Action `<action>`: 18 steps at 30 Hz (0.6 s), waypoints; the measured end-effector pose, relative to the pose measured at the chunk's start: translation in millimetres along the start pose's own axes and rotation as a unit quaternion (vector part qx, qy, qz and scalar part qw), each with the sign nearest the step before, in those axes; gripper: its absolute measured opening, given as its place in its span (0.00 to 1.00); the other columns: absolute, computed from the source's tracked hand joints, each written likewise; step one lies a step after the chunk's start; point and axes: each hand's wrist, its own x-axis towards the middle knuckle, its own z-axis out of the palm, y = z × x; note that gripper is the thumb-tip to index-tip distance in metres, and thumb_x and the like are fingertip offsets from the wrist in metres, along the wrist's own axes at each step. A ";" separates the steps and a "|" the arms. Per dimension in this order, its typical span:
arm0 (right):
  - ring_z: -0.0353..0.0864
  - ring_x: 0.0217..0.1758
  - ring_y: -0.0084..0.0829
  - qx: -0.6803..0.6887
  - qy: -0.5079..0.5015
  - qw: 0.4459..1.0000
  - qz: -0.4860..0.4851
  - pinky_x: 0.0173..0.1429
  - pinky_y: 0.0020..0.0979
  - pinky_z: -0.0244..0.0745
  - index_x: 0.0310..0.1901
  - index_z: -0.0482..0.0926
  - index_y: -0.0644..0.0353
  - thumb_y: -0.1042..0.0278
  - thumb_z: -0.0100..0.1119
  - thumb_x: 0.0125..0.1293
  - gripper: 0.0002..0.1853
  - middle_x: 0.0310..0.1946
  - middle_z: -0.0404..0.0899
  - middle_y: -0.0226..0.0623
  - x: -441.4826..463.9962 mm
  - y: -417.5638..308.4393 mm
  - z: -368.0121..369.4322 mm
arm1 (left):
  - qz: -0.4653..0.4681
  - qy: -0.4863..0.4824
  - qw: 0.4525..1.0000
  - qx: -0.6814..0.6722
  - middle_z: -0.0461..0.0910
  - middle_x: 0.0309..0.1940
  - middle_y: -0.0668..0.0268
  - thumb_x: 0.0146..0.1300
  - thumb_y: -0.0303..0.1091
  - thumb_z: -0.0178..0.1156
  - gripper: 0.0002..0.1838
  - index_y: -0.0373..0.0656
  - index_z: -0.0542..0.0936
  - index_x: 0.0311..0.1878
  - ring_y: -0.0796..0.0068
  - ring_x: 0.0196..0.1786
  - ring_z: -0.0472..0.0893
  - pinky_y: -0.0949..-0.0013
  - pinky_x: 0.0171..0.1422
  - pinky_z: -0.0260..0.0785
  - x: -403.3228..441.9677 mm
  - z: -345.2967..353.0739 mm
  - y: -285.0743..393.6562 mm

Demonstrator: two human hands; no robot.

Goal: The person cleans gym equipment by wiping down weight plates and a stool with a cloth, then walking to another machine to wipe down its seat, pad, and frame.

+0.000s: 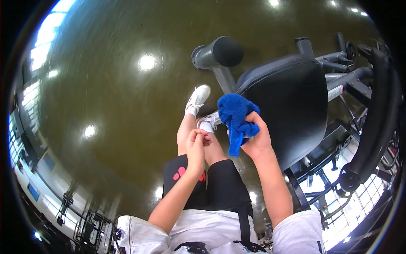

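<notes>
A crumpled blue cloth (237, 112) is bunched up in my right hand (259, 139), whose fingers are wrapped round it, with one end hanging down. The cloth is in front of the near edge of a black padded seat (287, 101); I cannot tell whether it touches the seat. My left hand (198, 146) is held in front of my legs, to the left of the cloth. Its fingers are curled in, and nothing shows in them.
A grey frame with a round roller pad (227, 51) stands beyond the seat. A long black pad (380, 118) and metal bars are on the right. My white shoes (198, 98) rest on the shiny green floor (110, 97). More gym machines (91, 228) are at lower left.
</notes>
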 end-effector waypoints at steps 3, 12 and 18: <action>0.78 0.44 0.38 0.083 -0.055 0.995 0.001 0.50 0.39 0.74 0.58 0.71 0.68 0.63 0.48 0.55 0.28 0.52 0.76 0.48 2.4 8.0 -11.2 | -0.050 -0.043 0.998 0.005 0.77 0.28 0.69 0.67 0.25 0.46 0.08 0.42 0.75 0.35 0.81 0.32 0.76 0.77 0.41 0.68 -6.9 7.6 0.9; 0.78 0.43 0.34 0.068 -0.041 0.997 -0.002 0.51 0.34 0.73 0.60 0.68 0.67 0.66 0.45 0.59 0.26 0.55 0.74 0.43 -14.3 10.8 -0.1 | 0.015 -0.137 0.989 -0.043 0.78 0.39 0.65 0.69 0.29 0.47 0.08 0.41 0.76 0.45 0.78 0.41 0.76 0.75 0.47 0.68 -0.5 12.8 21.3; 0.80 0.38 0.30 -0.462 0.076 0.870 -0.156 0.45 0.32 0.73 0.51 0.71 0.62 0.67 0.48 0.63 0.15 0.35 0.79 0.43 -13.2 46.3 -18.8 | 0.263 -0.220 0.909 0.237 0.72 0.56 0.61 0.68 0.34 0.55 0.15 0.38 0.72 0.55 0.72 0.61 0.69 0.66 0.65 0.60 -9.9 18.5 39.5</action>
